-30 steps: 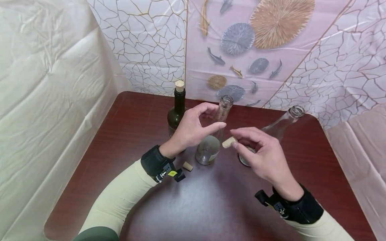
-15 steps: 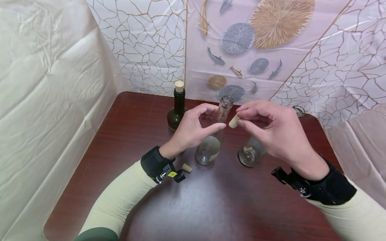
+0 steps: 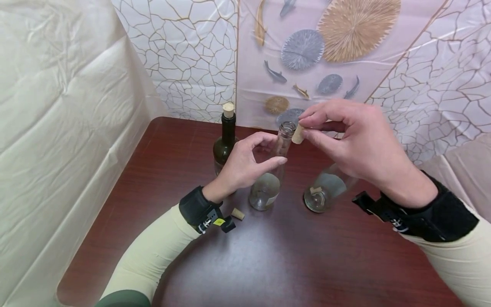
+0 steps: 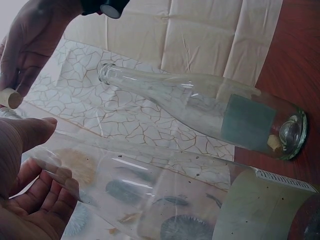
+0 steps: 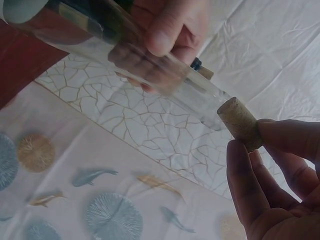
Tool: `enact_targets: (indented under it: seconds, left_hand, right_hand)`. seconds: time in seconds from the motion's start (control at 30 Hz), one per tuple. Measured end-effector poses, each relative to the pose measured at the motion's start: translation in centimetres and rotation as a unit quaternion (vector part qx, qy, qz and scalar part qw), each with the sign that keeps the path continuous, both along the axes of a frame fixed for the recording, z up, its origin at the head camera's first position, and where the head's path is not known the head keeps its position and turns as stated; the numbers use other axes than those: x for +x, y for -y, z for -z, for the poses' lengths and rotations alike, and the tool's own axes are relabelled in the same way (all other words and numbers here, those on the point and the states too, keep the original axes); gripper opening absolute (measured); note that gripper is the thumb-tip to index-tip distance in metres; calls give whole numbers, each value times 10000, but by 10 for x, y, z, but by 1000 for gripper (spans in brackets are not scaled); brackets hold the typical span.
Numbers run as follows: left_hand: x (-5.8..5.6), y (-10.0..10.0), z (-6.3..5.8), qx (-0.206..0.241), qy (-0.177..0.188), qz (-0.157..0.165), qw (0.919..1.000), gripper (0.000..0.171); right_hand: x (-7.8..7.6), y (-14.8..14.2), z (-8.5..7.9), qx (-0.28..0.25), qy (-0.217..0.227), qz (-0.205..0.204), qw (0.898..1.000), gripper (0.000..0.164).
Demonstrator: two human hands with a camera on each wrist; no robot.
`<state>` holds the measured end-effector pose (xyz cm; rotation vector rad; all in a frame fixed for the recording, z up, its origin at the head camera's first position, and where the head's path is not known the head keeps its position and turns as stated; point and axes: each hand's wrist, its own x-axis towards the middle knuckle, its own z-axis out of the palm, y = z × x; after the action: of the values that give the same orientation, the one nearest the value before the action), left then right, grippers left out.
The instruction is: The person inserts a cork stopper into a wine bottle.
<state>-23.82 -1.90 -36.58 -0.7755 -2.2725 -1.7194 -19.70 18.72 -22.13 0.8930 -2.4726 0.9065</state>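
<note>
A: Where is the held cork (image 3: 297,134), and how is it gripped?

B: It is pinched at 1 end between the thumb and fingertips of the right hand (image 3: 356,140). It is tilted, just right of the mouth of the middle clear bottle (image 3: 264,192); whether the glass is touched cannot be told.

A: And the left hand (image 3: 245,160)?

B: Its thumb and fingers are curled round the upper part of that bottle, which is stood upright.

A: How is the corking, as it appears to be, best done?

B: The free end should be brought over the mouth and lined up with the neck before any push is given — if it is entered askew, it could be jammed. The bottle should be braced firmly meanwhile.

A: What else should be minded?

B: The right clear bottle (image 3: 326,189), easily knocked by the right wrist. The stoppered dark bottle (image 3: 222,149), far left, and 1 loose cork (image 3: 238,214), near left, can be left alone.
</note>
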Motion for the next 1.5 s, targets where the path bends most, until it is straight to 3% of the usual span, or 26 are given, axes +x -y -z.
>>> enact_targets:
  seconds: [0.53,0.77,1.03,1.27,1.5]
  left_hand:
    - [0,-1,1,61,10,84,9999,39]
    - [1,0,1,60,-5,141,9999,39]
    - [1,1,2,50,-58,137,9999,40]
    - [0,0,2,118,-68,137,9998,40]
    - [-1,0,4,178,-77,207,9996,40]
  right_hand:
    - [-11,14,-11,156,-413,51,9990,10]
    - [-14,15,-4,340,-614,-29,9975,14]
    - [-15,15,9,498,-1234,-114,9910,9]
    - [-15,17,14,260,-1289,-188,9911,9]
    - [-16,13,14,431,-1208,-218,9915,6]
